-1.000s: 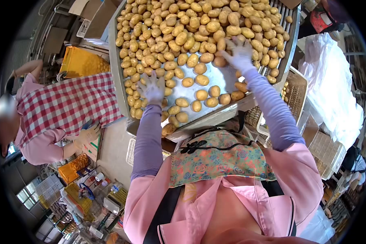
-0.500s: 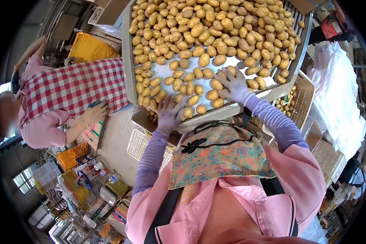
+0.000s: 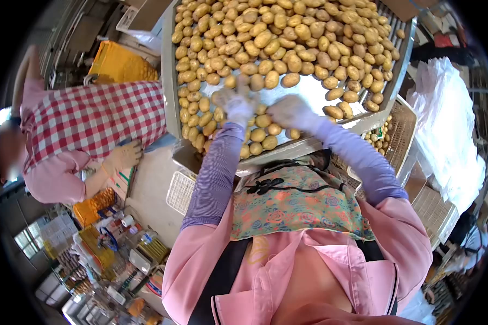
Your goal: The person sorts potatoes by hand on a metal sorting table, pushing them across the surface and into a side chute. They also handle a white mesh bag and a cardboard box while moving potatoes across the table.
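Many yellow-brown potatoes (image 3: pixel 287 38) cover the upper part of a metal sorting table (image 3: pixel 314 89). My left hand (image 3: pixel 236 102), gloved and blurred by motion, is over the potatoes left of the table's middle, its fingers pointing away from me. To its right, my right hand (image 3: pixel 291 111), also gloved, lies low over the metal with its fingers turned left toward several potatoes. Blur hides its fingertips and whatever they touch. Loose potatoes lie around and below both hands, near the table's front rim.
A co-worker in a checkered apron (image 3: pixel 100 116) stands at the left, a gloved hand near the table. Behind is a yellow crate (image 3: pixel 122 62). A white basket (image 3: pixel 180 190) sits below the table's front, a tan basket (image 3: pixel 400 127) at the right beside white plastic sheeting (image 3: pixel 447 130).
My left hand has moved forward and right from the front rim, over the potatoes. My right hand has moved left and slightly toward me. Several potatoes near the front have shifted.
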`<state>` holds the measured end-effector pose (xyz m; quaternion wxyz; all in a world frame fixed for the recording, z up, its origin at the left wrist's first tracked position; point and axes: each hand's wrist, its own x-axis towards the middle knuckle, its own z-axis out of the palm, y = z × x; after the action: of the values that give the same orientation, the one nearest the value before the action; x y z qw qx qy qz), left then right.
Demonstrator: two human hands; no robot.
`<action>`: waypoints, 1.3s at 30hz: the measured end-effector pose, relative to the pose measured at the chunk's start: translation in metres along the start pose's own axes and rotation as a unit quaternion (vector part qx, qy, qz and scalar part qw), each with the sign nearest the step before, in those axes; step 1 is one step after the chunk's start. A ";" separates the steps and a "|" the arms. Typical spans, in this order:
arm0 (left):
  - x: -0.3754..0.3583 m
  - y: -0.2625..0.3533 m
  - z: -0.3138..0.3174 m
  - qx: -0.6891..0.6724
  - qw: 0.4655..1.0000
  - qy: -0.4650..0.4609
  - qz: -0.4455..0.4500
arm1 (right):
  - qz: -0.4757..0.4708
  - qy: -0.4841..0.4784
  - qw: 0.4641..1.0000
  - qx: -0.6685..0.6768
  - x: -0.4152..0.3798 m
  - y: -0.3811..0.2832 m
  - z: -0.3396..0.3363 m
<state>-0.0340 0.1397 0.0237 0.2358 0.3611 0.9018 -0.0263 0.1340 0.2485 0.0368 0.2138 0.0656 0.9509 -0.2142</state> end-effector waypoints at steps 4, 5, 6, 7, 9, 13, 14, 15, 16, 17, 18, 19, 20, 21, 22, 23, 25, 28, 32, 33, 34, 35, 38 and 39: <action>-0.036 -0.030 0.035 0.026 0.976 0.078 0.203 | 0.133 0.292 0.939 -0.121 -0.115 0.096 0.015; -0.049 -0.044 0.030 0.034 0.965 0.040 0.259 | 0.181 0.275 0.922 -0.201 -0.128 0.105 0.019; -0.052 -0.070 0.040 -0.038 0.956 0.095 0.276 | 0.186 0.212 0.945 -0.163 -0.131 0.111 0.024; -0.057 -0.091 0.034 -0.037 0.960 0.093 0.263 | 0.192 0.148 0.962 -0.127 -0.128 0.111 0.027; -0.073 -0.127 0.019 -0.001 0.953 0.063 0.295 | 0.153 0.122 0.979 -0.065 -0.104 0.085 0.024; -0.082 -0.188 -0.001 0.060 0.963 -0.020 0.263 | 0.012 0.130 0.990 -0.048 -0.015 0.006 0.032; -0.080 -0.204 0.006 0.025 0.964 0.035 0.261 | -0.030 0.159 0.987 -0.023 0.006 -0.004 0.034; -0.070 -0.218 0.005 0.026 0.967 0.034 0.252 | -0.071 0.189 0.980 0.003 0.028 -0.013 0.034; -0.059 -0.229 0.004 -0.012 0.972 0.041 0.232 | -0.070 0.221 0.972 -0.025 0.044 -0.035 0.030; -0.050 -0.234 0.005 -0.051 0.974 0.049 0.214 | -0.075 0.217 0.973 -0.023 0.061 -0.051 0.034; -0.039 -0.230 -0.001 -0.053 0.975 0.052 0.210 | -0.098 0.185 0.977 -0.036 0.080 -0.060 0.040; -0.027 -0.217 -0.012 -0.083 0.975 0.093 0.183 | -0.123 0.155 0.979 -0.052 0.093 -0.066 0.040; -0.020 -0.205 -0.016 -0.114 0.972 0.134 0.154 | -0.130 0.154 0.978 -0.060 0.094 -0.075 0.037; -0.013 -0.193 -0.008 -0.119 0.972 0.140 0.147 | -0.155 0.166 0.970 -0.081 0.092 -0.087 0.033; -0.004 -0.175 0.005 -0.069 0.974 0.206 0.061 | -0.179 0.178 0.962 -0.104 0.093 -0.093 0.029; 0.004 -0.155 0.014 -0.020 0.963 0.267 -0.023 | -0.182 0.177 0.961 -0.112 0.096 -0.085 0.026; -0.028 -0.101 0.027 0.081 0.966 0.246 0.000 | -0.316 0.219 0.923 0.028 0.095 -0.038 0.022; -0.083 -0.086 0.048 0.008 0.946 0.194 0.260 | -0.238 0.412 0.879 0.027 0.056 0.008 -0.066; -0.076 -0.149 0.023 0.016 0.936 0.099 0.336 | 0.189 0.360 0.879 -0.250 0.046 0.106 -0.117; -0.061 -0.156 0.020 0.019 0.934 0.101 0.341 | 0.228 0.314 0.891 -0.237 0.056 0.118 -0.125; -0.046 -0.162 0.023 0.025 0.951 0.159 0.263 | 0.279 0.273 0.897 -0.208 0.060 0.105 -0.139; -0.028 -0.165 0.023 0.031 0.959 0.215 0.181 | 0.326 0.230 0.900 -0.176 0.072 0.083 -0.154; 0.034 -0.115 0.018 -0.091 0.966 0.242 0.023 | 0.328 0.226 0.897 -0.192 0.104 0.068 -0.148; 0.033 -0.090 0.007 -0.090 0.965 0.243 0.025 | 0.329 0.229 0.896 -0.191 0.103 0.067 -0.147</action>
<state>-0.1118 0.0924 -0.0081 0.0412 0.3563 0.9215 0.1492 0.0001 0.3763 0.0863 0.0571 0.3798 0.9203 0.0747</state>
